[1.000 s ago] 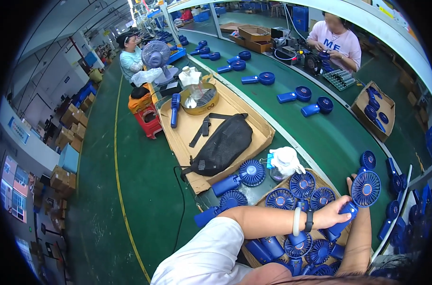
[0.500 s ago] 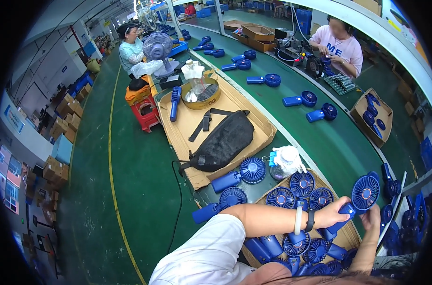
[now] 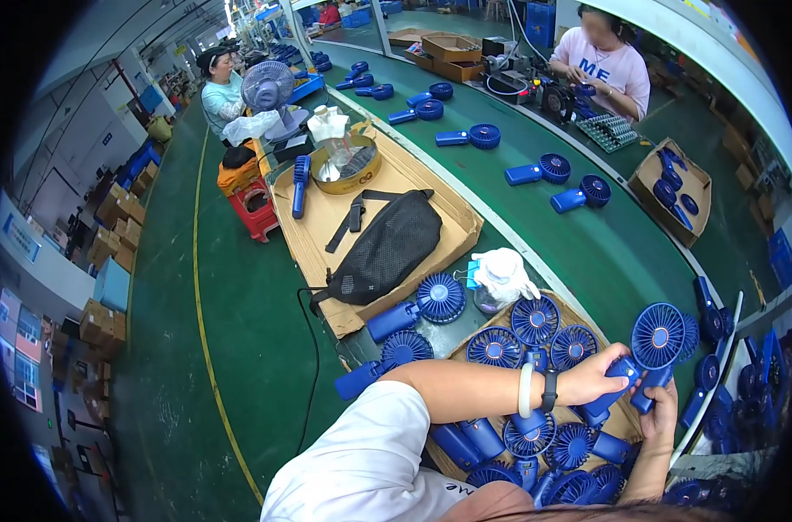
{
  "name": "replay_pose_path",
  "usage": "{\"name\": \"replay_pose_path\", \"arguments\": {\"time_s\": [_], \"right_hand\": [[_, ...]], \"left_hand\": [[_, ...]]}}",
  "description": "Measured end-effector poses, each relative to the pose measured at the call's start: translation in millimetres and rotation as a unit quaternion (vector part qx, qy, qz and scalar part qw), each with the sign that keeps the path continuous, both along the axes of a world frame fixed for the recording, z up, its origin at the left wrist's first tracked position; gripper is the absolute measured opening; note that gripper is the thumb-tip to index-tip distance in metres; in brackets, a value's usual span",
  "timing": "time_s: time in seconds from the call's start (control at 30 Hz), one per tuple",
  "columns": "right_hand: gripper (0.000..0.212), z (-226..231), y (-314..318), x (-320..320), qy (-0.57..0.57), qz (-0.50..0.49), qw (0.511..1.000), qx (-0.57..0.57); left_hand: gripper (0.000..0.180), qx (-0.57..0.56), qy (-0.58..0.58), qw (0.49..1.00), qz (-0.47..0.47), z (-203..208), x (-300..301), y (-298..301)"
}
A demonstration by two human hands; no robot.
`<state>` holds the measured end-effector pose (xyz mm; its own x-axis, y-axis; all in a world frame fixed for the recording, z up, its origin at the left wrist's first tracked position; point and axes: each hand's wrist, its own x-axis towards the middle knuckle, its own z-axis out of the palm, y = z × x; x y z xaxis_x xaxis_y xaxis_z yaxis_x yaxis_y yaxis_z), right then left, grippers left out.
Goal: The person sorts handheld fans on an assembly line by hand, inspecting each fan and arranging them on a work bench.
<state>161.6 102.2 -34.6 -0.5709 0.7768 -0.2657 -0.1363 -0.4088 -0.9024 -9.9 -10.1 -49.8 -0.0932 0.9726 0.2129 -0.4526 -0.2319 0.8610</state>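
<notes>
Blue plastic is in both of the worker's hands, one handheld fan in each, as I see it from here. The left hand (image 3: 592, 380) is curled round the handle of the left-hand fan (image 3: 658, 337), thumb along its side. That fan's long axis slants, handle end toward the worker's left and near side, round head away and to the right, its grille turned up toward the worker. The right hand (image 3: 663, 413) has its fingers closed round the handle of the right-hand fan (image 3: 650, 392), which leans on much the same slant, its head appearing partly hidden behind the other. Both are held up just over the right edge of a shallow cardboard tray (image 3: 624, 423).

I count at least eight fan heads in that tray, three of them along its far side; arms and overlaps hide the rest. Two more fans (image 3: 440, 297) lie just left of the tray, heads to the right, handles slanting down to the left. On the green belt (image 3: 500, 209) the five nearest fans (image 3: 580, 193) point alike, heads right and handles left; those farther off are too small to count surely. One cloth-topped jar (image 3: 503, 278) stands by the tray. Beyond it, one large carton (image 3: 466, 228) holds one black mesh pouch (image 3: 387, 248), one round tin (image 3: 352, 178) and one slim blue fan (image 3: 300, 187), its long axis running away from the worker.
</notes>
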Motion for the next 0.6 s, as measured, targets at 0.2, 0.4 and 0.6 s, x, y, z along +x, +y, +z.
{"name": "replay_pose_path", "arguments": {"time_s": [0.2, 0.4, 0.6], "right_hand": [[0.042, 8, -2, 7, -0.015, -0.051, 0.997, -0.055], [0.047, 21, 3, 12, 0.105, -0.002, 0.994, -0.041], [0.056, 29, 0, 18, 0.188, 0.042, 0.981, -0.01]], "left_hand": [[0.034, 0.008, -0.02, 0.999, -0.024, 8, 5, 0], [0.038, -0.013, -0.03, 0.999, -0.011, 11, -5, -3], [0.041, -0.031, -0.068, 0.997, -0.027, 19, -6, -7]]}}
